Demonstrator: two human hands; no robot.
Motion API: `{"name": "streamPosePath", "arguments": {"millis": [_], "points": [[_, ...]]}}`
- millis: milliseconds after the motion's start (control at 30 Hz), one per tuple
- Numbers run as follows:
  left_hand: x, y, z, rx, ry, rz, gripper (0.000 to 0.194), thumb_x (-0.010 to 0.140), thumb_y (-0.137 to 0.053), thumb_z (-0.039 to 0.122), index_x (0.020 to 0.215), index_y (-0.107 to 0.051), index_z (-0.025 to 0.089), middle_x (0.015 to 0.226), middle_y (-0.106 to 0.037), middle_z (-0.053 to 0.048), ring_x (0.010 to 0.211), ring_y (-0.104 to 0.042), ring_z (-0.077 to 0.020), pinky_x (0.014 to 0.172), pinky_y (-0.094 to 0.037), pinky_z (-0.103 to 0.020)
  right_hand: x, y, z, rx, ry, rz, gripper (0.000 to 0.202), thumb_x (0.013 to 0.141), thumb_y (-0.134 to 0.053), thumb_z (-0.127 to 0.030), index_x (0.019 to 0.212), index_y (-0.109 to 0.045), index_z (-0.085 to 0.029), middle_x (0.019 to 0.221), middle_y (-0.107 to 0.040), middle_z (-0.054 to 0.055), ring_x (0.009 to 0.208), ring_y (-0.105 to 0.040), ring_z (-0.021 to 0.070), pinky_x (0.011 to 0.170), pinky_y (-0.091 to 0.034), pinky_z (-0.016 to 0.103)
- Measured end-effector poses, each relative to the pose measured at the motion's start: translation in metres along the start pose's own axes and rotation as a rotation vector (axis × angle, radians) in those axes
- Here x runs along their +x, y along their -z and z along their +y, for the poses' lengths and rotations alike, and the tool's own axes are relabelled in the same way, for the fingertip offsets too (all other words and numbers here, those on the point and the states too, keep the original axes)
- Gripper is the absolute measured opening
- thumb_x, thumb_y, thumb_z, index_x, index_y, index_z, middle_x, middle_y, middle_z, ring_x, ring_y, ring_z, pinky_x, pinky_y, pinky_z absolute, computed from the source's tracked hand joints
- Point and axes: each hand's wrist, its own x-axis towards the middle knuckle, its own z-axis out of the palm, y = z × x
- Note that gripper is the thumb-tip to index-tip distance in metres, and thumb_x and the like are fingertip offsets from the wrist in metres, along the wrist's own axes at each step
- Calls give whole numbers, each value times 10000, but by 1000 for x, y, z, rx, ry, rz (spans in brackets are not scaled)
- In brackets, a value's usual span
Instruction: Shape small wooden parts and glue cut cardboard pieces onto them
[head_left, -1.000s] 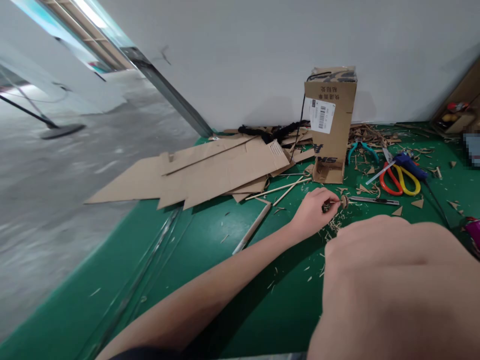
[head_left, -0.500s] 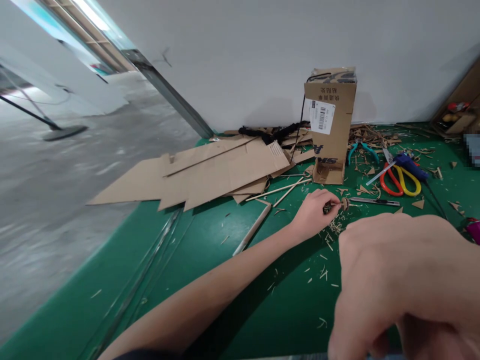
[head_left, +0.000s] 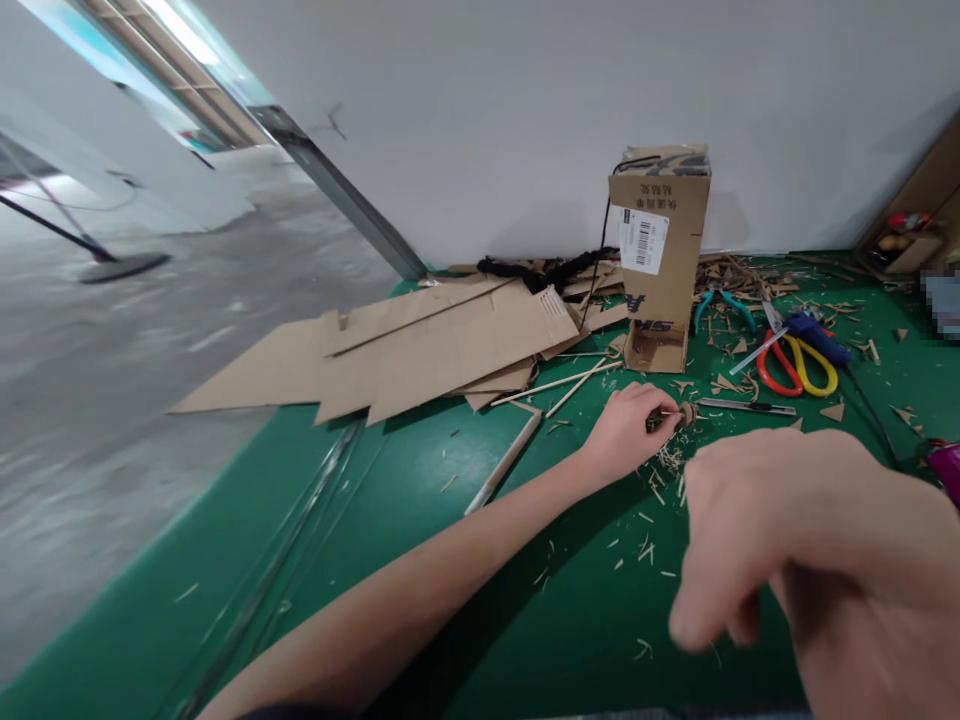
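Brown cardboard disc (head_left: 688, 414) is just right of the L hand (head_left: 631, 428), whose fingers pinch a thin stick (head_left: 664, 412), axis approx. left-right; R hand (head_left: 814, 530), farther off, hangs nr right, grip can't tell.

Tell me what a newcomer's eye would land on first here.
Most likely the right hand, looming large at the lower right, close to the camera. Next might come the tall cardboard box with a white label, upright near the wall at the back of the green table, and the red-and-yellow-handled scissors right of it. Between box and right hand, the left hand holds a small brown piece.
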Motion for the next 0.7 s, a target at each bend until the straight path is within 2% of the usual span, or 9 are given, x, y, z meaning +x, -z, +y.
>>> {"name": "streamPosePath", "arguments": {"millis": [33, 100, 167, 233, 333, 433, 567, 700], "points": [[0, 1, 1, 13, 8, -16, 68, 832, -586, 219, 789, -635, 200, 818, -678, -28, 805, -576, -192, 764, -440, -339, 4, 1, 9, 28, 26, 30, 415, 862, -477, -592, 718, -604, -225, 518, -511, -22, 433, -460, 106, 439, -387, 272], [0, 4, 3, 54, 23, -48, 87, 844, -566, 219, 787, -630, 207, 836, -676, -25, 832, -577, -200, 757, -434, -342, 7, 9, 37, -31, 96, -18, 437, 872, -466, -592, 717, -595, -204, 526, -515, -26, 453, -472, 91, 434, -363, 238], [1, 8, 5, 108, 36, -71, 97, 857, -546, 218, 809, -630, 210, 855, -671, -25, 855, -579, -207, 743, -430, -342, 3, 22, 73, -388, 93, -102, 362, 902, -483, -496, 765, -613, -187, 582, -555, -7, 527, -504, 106, 498, -376, 246], [2, 13, 6, 155, 55, -82, 91, 861, -544, 219, 858, -635, 208, 887, -668, -29, 873, -581, -211, 749, -434, -346, -8, 37, 106, -737, 76, -224, 301, 917, -483, -422, 904, -647, -170, 729, -639, 51, 688, -582, 163, 577, -419, 277], [4, 20, 6, 195, 88, -104, 120, 876, -540, 236, 938, -637, 206, 965, -670, -36, 921, -584, -221, 794, -446, -367, -24, 54, 140, -991, 68, -327, 306, 937, -441, -348, 1068, -639, -155, 967, -679, 118, 922, -598, 241, 747, -471, 361], [6, 25, 5, 205, 111, -105, 144, 890, -529, 245, 983, -632, 209, 1022, -668, -38, 976, -582, -229, 830, -457, -377, -33, 55, 153, -995, 8, -354, 317, 933, -443, -346, 1120, -618, -159, 1045, -663, 118, 975, -574, 248, 804, -472, 382], [7, 29, 6, 192, 99, -136, 136, 888, -511, 193, 931, -639, 213, 969, -675, -27, 958, -593, -218, 831, -471, -360, -32, 43, 159, -993, -19, -374, 290, 937, -419, -299, 1126, -610, -190, 1081, -653, 108, 1022, -552, 263, 840, -449, 424], [6, 28, 8, 188, 84, -127, 145, 866, -510, 141, 875, -637, 210, 933, -674, -24, 939, -599, -214, 809, -477, -341, -31, 41, 168, -966, -50, -320, 269, 933, -408, -261, 1102, -610, -204, 1085, -651, 100, 1007, -557, 256, 838, -437, 422]]}}
